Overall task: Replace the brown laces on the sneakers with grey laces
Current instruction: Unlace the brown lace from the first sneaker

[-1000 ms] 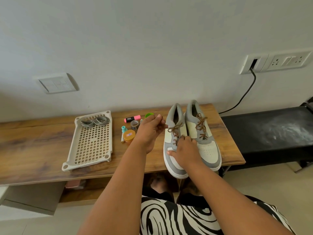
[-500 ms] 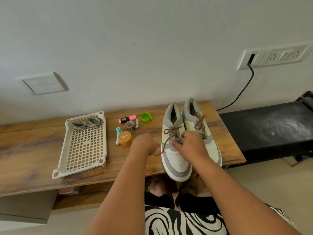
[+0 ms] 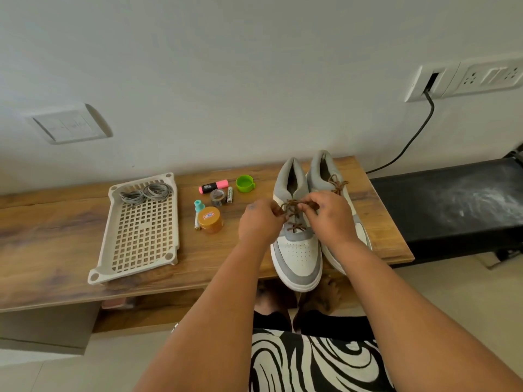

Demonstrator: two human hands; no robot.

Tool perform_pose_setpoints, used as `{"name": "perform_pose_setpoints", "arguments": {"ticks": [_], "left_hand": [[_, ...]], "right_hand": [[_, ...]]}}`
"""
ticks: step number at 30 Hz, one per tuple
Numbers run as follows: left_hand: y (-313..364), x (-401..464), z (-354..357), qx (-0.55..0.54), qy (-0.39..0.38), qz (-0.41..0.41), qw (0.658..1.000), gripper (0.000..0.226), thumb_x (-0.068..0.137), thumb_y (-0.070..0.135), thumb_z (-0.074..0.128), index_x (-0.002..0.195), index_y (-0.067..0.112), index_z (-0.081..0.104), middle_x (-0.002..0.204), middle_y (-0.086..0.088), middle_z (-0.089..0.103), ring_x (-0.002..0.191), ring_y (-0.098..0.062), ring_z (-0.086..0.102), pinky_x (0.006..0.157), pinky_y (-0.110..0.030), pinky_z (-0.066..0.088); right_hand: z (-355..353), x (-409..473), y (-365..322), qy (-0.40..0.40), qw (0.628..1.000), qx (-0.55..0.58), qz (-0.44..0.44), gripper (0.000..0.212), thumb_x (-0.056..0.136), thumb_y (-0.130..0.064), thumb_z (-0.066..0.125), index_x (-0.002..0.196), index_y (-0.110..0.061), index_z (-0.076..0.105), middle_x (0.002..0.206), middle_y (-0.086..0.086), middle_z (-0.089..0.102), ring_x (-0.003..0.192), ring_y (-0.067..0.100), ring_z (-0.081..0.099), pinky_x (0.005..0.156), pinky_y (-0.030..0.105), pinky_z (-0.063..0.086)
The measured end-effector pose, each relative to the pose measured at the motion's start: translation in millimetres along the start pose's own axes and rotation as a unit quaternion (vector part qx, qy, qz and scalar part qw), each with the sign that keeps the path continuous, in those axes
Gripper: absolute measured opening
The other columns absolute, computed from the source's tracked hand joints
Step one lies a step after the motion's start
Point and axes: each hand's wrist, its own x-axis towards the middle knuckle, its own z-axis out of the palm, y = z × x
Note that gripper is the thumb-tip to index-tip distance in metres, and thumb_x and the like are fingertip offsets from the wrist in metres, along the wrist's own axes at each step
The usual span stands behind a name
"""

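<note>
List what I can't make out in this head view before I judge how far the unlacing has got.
- Right sneaker: its lower lacing is hidden behind the right hand.
- Brown lace on the left sneaker: its ends are covered by the left hand and right fingers.
- Grey laces in the tray: too small to count.
- Highlighter label: too small to read.

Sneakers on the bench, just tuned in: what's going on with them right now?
A person is working on the left sneaker: the left hand and right hand each pinch its brown lace near the top eyelets. The right sneaker is laced in brown and untouched. The grey laces lie coiled in the white tray.
</note>
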Motion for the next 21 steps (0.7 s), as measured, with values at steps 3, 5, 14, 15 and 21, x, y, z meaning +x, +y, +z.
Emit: {"name": "perform_pose_setpoints", "arguments": {"ticks": [3, 5, 14, 15, 21], "left_hand": [[-2, 0, -3, -0.006, -0.003, -0.002, 1.0, 0.014, 0.093, 0.031, 0.063, 0.085, 0.02, 0.059, 0.083, 0.004, 0.062, 0.08, -0.016, 0.058, 0.065, -0.029, 0.042], [-2, 1, -5, -0.007, -0.004, -0.006, 1.0, 0.015, 0.095, 0.029, 0.062, 0.083, 0.021, 0.057, 0.079, 0.006, 0.059, 0.077, -0.015, 0.056, 0.064, -0.028, 0.041], [-4, 1, -7, -0.012, -0.032, 0.006, 0.999, 0.015, 0.094, 0.028, 0.059, 0.082, 0.022, 0.054, 0.079, 0.004, 0.058, 0.073, -0.014, 0.053, 0.061, -0.028, 0.04], [-3, 2, -7, -0.027, -0.03, 0.01, 0.999, 0.014, 0.095, 0.029, 0.059, 0.084, 0.02, 0.056, 0.078, 0.005, 0.058, 0.074, -0.014, 0.053, 0.061, -0.027, 0.04], [-1, 4, -6, -0.1, 0.027, 0.012, 0.995, 0.021, 0.092, 0.031, 0.064, 0.109, 0.019, 0.061, 0.102, 0.003, 0.063, 0.096, -0.016, 0.058, 0.082, -0.034, 0.05]], "right_hand": [[-15, 5, -4, 0.019, 0.999, 0.035, 0.032, 0.01, 0.091, -0.02, 0.067, 0.087, -0.011, 0.069, 0.083, -0.002, 0.063, 0.077, 0.01, 0.055, 0.065, 0.02, 0.042], [-31, 8, -6, 0.037, 0.996, 0.062, 0.058, 0.008, 0.092, -0.023, 0.065, 0.089, -0.016, 0.067, 0.08, -0.01, 0.06, 0.073, 0.003, 0.054, 0.062, 0.01, 0.038], [-96, 15, -3, 0.116, 0.58, 0.764, 0.258, 0.025, 0.104, -0.026, 0.041, 0.085, -0.017, 0.054, 0.09, 0.005, 0.07, 0.094, 0.02, 0.07, 0.086, 0.038, 0.056], [-100, 13, -3, 0.081, 0.571, 0.774, 0.263, 0.03, 0.103, -0.031, 0.04, 0.081, -0.017, 0.054, 0.078, 0.004, 0.067, 0.079, 0.018, 0.069, 0.076, 0.035, 0.058], [-71, 0, -11, -0.355, 0.896, 0.171, 0.204, 0.028, 0.092, -0.039, 0.063, 0.096, -0.012, 0.07, 0.09, 0.002, 0.072, 0.081, 0.014, 0.067, 0.075, 0.03, 0.055]]}}
